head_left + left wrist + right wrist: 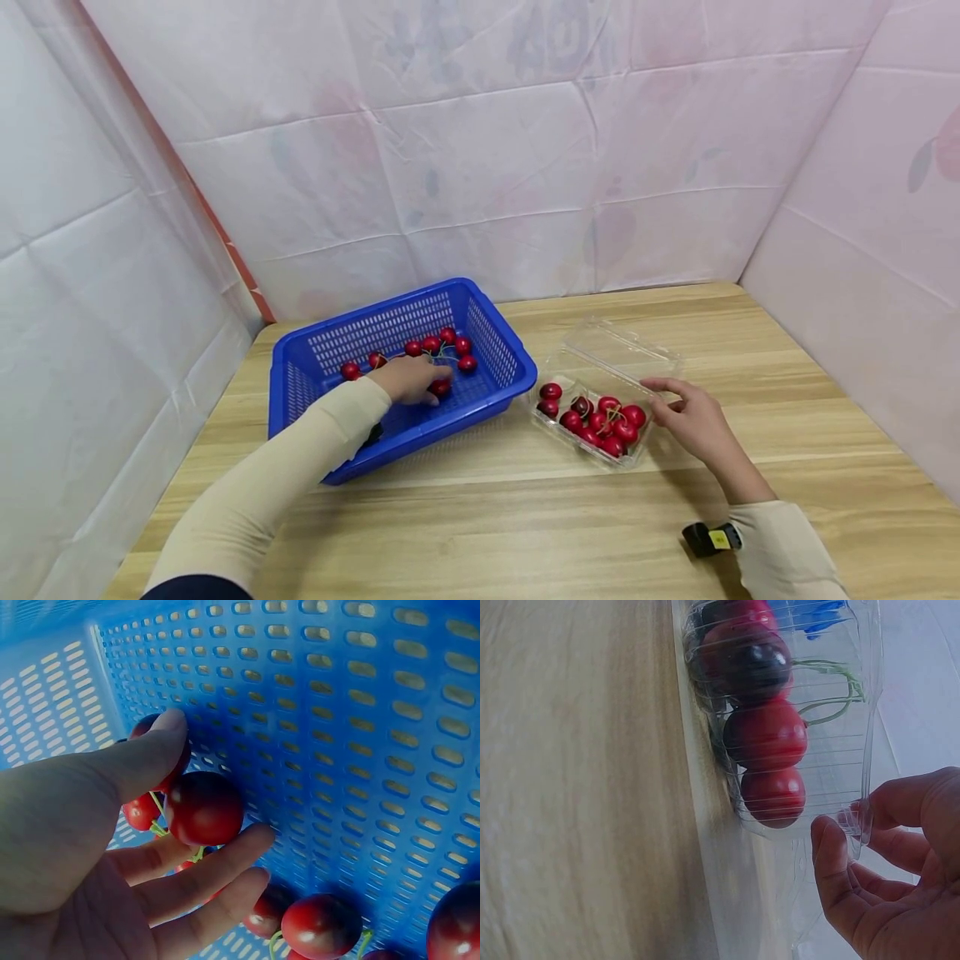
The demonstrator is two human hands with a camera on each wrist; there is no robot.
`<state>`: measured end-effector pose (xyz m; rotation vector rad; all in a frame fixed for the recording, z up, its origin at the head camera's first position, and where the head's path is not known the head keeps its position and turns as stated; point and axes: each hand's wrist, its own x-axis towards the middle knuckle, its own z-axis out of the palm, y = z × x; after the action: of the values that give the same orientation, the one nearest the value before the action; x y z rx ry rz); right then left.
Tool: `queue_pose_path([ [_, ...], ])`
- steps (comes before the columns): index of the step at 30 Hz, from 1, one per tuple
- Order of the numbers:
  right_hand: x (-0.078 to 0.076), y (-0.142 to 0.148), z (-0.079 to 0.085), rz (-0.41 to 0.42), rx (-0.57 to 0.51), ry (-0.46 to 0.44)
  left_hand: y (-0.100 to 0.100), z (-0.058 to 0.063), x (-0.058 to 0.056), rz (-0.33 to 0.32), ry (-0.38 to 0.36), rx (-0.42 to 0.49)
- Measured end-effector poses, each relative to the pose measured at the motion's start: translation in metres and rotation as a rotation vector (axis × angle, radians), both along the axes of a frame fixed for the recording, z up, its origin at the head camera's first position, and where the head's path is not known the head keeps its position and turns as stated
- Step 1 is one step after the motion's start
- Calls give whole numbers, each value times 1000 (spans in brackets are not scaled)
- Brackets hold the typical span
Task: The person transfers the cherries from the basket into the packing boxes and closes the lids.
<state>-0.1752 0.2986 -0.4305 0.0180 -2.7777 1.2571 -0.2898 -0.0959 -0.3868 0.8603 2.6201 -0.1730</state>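
Note:
Inside the blue plastic basket (pixel 405 437), my left hand (pixel 411 379) reaches among red cherries with stems. In the left wrist view, its thumb lies against a dark cherry (pixel 180 761), partly hidden behind it. Another cherry (pixel 204 810) sits between the thumb and the loosely extended fingers (pixel 202 892). To the right, a clear plastic clamshell box (pixel 637 454) stands with its lid (pixel 622 343) folded back and several cherries (pixel 600 423) inside. My right hand (pixel 693 421) pinches the box's rim at its right corner, between thumb and fingers (pixel 832 862).
More cherries (pixel 447 335) lie along the basket's far side and right end. Both containers stand on a wood-grain table (pixel 480 533). Pale cloth walls (pixel 480 167) rise behind the table and at both sides. A black band device (pixel 708 540) is on my right wrist.

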Motion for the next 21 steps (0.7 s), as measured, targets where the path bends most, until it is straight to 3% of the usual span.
queue_pose_path([
  [15,-2,1,-1,7,5,13,-14,15,-5,6,-49,78],
  [21,-1,2,-2,11,0,3,-17,27,-7,-4,10,144],
])
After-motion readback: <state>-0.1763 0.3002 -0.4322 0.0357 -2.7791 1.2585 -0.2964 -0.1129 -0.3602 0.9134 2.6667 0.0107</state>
